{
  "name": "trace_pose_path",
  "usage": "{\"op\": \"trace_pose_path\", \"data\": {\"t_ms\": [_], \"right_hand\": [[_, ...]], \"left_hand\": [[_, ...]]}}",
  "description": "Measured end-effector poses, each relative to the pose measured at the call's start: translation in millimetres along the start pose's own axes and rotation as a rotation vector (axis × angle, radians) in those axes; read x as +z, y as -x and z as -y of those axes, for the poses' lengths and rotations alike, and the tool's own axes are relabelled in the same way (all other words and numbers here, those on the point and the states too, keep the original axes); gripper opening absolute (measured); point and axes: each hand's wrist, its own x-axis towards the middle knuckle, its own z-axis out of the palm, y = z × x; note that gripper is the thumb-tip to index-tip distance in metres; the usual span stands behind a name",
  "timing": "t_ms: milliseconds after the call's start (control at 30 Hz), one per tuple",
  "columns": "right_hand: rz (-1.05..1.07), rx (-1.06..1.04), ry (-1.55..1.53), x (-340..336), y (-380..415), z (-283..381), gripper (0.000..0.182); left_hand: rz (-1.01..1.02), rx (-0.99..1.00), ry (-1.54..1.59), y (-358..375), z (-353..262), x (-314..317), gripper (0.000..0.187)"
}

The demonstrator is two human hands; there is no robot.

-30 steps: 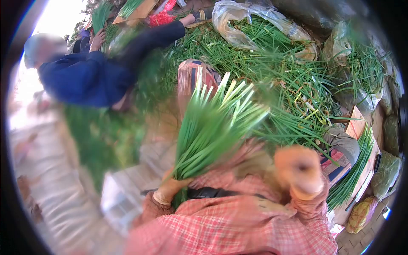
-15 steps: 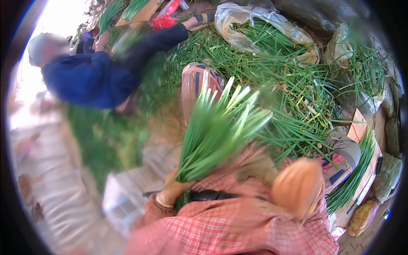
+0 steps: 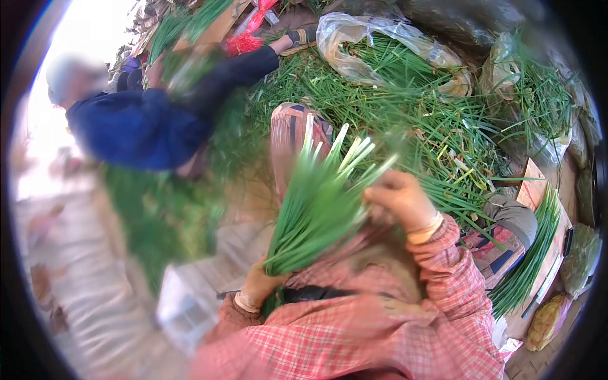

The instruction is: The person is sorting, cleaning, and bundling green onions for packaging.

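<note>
A bunch of garlic chives [image 3: 316, 202] fans out upward in front of me, its pale white ends on top and its green leaves partly blurred. My left hand [image 3: 261, 284], in a tan glove, is wrapped round the lower leaves near my lap. At the bunch's right side, my right hand [image 3: 404, 199], gloved too, has its fingers pinched together on the outer stalks just below the pale ends. Parts of those fingers are blurred.
Loose chives [image 3: 456, 145] lie heaped ahead, with a clear plastic bag [image 3: 329, 41] of them behind. At right, a neat chive bundle [image 3: 529, 253] rests on a board [image 3: 533, 183]. Another person [image 3: 136, 130] in blue sits at left. A pale crate [image 3: 190, 304] stands by my left arm.
My right hand has come up from low on the right, where it was blurred, to the right side of the bunch. The left hand keeps its grip.
</note>
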Motion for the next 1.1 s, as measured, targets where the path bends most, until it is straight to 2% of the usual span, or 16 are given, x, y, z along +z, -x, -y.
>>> {"op": "trace_pose_path", "data": {"t_ms": [100, 167, 233, 333, 367, 467, 633, 700, 733, 767, 867, 933, 967, 1000, 1067, 1100], "right_hand": [[-0.082, -0.128, -0.127, -38.2, 18.3, -5.6, 0.010], [-0.079, -0.495, -0.535, -86.8, 29.6, -9.3, 0.012], [-0.467, -0.446, -0.163, -147.1, 49.0, -8.2, 0.022], [-1.083, -0.691, 1.241, -123.1, 56.2, -3.2, 0.043], [-0.896, -0.660, 1.079, -99.2, 59.8, 9.2, 0.058], [-0.582, -0.805, 1.284, -41.7, 43.1, 16.7, 0.046], [-0.355, -0.908, 1.160, -15.6, -16.9, -17.1, 0.021], [-0.210, -0.741, 0.770, -27.9, -22.4, -23.5, 0.015], [-0.142, -0.650, 0.581, -31.1, -21.2, -19.1, 0.013], [-0.216, -0.429, 0.394, -37.8, -14.2, -10.2, 0.013], [-0.614, -0.468, 0.445, -97.6, -15.7, -15.9, 0.019], [-1.098, -0.596, 1.101, -149.0, -0.3, -14.9, 0.019], [-1.161, -0.281, 1.235, -143.1, 26.3, 3.6, 0.030], [-1.289, -0.480, 1.293, -150.0, 40.9, -4.0, 0.046], [-1.098, -0.629, 1.089, -118.9, 67.9, -8.6, 0.049], [-0.778, -0.505, 0.834, -103.4, 73.8, -24.7, 0.040]], "left_hand": [[0.020, 0.001, -0.072, -1.4, -0.3, -3.1, 0.044], [0.015, -0.050, -0.079, 0.3, -6.3, -5.5, 0.044], [0.018, -0.056, -0.062, 2.9, -16.9, -3.7, 0.045], [0.035, 0.002, -0.054, 2.7, -31.3, 1.4, 0.046], [0.041, 0.022, -0.087, 1.2, -33.6, 2.5, 0.047], [0.051, 0.017, -0.141, 1.2, -32.9, 1.1, 0.048], [0.001, 0.040, -0.266, -12.1, 8.0, -22.3, 0.049], [0.024, 0.191, -0.725, -3.3, -5.2, -18.8, 0.050], [0.027, 0.120, -0.597, -1.4, -11.1, -14.4, 0.050], [0.032, 0.050, -0.470, -0.3, -17.8, -9.4, 0.051], [0.083, -0.029, -0.256, -2.2, -26.9, -8.1, 0.052], [0.139, -0.027, -0.171, -2.9, -34.6, -13.7, 0.053], [0.176, -0.015, -0.130, -5.4, -41.4, -17.7, 0.053], [0.210, 0.001, -0.088, -8.4, -49.6, -19.9, 0.053], [0.235, 0.031, -0.105, -14.3, -82.9, -17.0, 0.051], [0.249, 0.051, -0.118, -15.3, -106.7, -12.5, 0.050]]}}
